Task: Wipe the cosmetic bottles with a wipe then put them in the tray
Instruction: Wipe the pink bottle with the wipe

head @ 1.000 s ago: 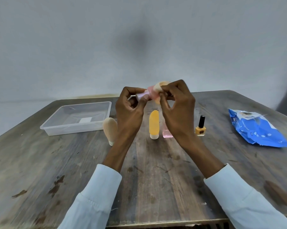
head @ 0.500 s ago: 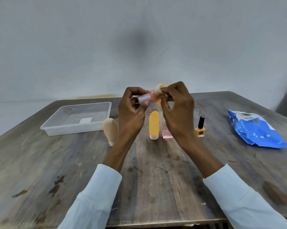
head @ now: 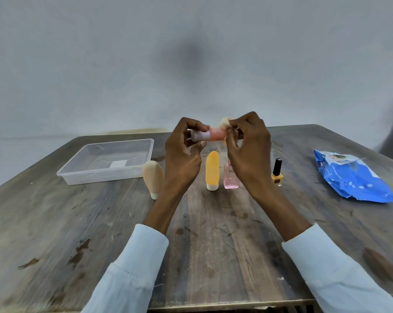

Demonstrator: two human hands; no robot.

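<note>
Left hand point(head: 182, 154) is pinching the pink bottle point(head: 210, 134) by its pale cap end, held in the air above the orange tube point(head: 212, 170), long axis lying sideways. Right hand point(head: 247, 150) is pinching a wipe point(head: 225, 124) against the bottle's other end. Tray point(head: 105, 175) is sitting left of the tube, nearer the left hand. Pink bottle on table point(head: 230, 180) is showing "DO", rest hidden.

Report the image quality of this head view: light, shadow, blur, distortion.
Head view: soft, even light with no glare; a dim dark blotch on the wall above the hands; wide-angle bending bows the table edges; corners and sleeves go soft, while the tray and orange tube stay fairly sharp.
</note>
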